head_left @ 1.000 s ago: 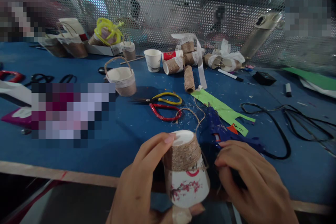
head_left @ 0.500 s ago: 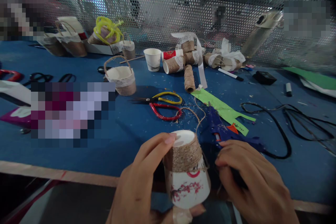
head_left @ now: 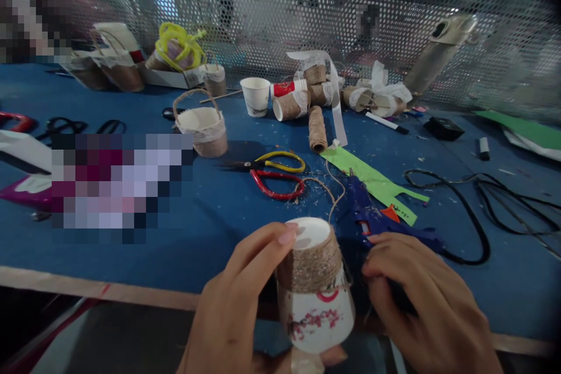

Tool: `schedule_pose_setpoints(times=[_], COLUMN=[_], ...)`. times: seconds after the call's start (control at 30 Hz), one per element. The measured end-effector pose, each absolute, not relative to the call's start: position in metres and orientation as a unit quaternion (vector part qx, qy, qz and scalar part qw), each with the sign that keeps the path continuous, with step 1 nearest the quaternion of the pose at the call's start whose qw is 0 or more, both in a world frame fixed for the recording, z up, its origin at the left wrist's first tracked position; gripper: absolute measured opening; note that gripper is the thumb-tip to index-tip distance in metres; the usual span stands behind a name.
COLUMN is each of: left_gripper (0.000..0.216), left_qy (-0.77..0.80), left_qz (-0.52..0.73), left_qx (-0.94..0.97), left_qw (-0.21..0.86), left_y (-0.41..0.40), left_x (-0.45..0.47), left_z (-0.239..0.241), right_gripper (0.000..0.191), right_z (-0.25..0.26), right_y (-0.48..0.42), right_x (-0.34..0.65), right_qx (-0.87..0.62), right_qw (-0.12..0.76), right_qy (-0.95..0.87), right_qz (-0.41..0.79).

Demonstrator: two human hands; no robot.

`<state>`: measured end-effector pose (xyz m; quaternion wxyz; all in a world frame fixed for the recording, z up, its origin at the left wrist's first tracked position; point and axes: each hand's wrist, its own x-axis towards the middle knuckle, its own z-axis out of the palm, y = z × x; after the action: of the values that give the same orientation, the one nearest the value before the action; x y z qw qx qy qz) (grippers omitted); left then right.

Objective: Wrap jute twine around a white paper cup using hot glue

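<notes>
My left hand is closed around an upside-down paper cup printed with red blossoms, its fingers at the base and its thumb under the rim. Rows of jute twine wrap the part near the base. One loose strand stands off the cup's right side and another leads back toward the twine spool. My right hand, fingers curled and pinched, is right of the cup; what it holds, if anything, is hidden. Just beyond its fingertips lies a blue glue gun; whether they touch I cannot tell.
Scissors with red and yellow handles lie ahead, beside a green paper strip. A twine-covered basket, a white cup and several wrapped cups stand farther back. A black cord loops at right. Perforated metal panels border the back.
The cup has shifted slightly right and down in view with my left hand. My right hand stays nearly still, its fingers still curled.
</notes>
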<state>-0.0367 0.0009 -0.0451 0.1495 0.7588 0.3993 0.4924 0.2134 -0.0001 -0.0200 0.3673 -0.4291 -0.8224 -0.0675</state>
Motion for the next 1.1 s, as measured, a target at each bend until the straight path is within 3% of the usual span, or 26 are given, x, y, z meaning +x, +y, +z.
schedule_pose_setpoints(times=[0.33,0.67,0.87,1.1], left_gripper=[0.096,0.080,0.079,0.083], left_qy=[0.469,0.410,0.391,0.418], left_qz=[0.472,0.467,0.503,0.458], left_qx=[0.730,0.759,0.756,0.761], left_qw=[0.154,0.195,0.153,0.190], left_y=[0.016,-0.001,0.001,-0.003], left_x=[-0.013,-0.037,-0.036,-0.041], left_z=[-0.018,-0.042,-0.049,-0.040], right_gripper=[0.024,0.023,0.024,0.023], right_z=[-0.018,-0.017,-0.018,-0.018], right_y=[-0.001,0.001,0.000,0.001], right_x=[0.213,0.214,0.215,0.212], right_qx=[-0.443,-0.439,-0.437,-0.438], right_qw=[0.353,0.348,0.352,0.367], right_qy=[-0.820,-0.824,-0.823,-0.817], right_qz=[-0.080,-0.081,-0.086,-0.082])
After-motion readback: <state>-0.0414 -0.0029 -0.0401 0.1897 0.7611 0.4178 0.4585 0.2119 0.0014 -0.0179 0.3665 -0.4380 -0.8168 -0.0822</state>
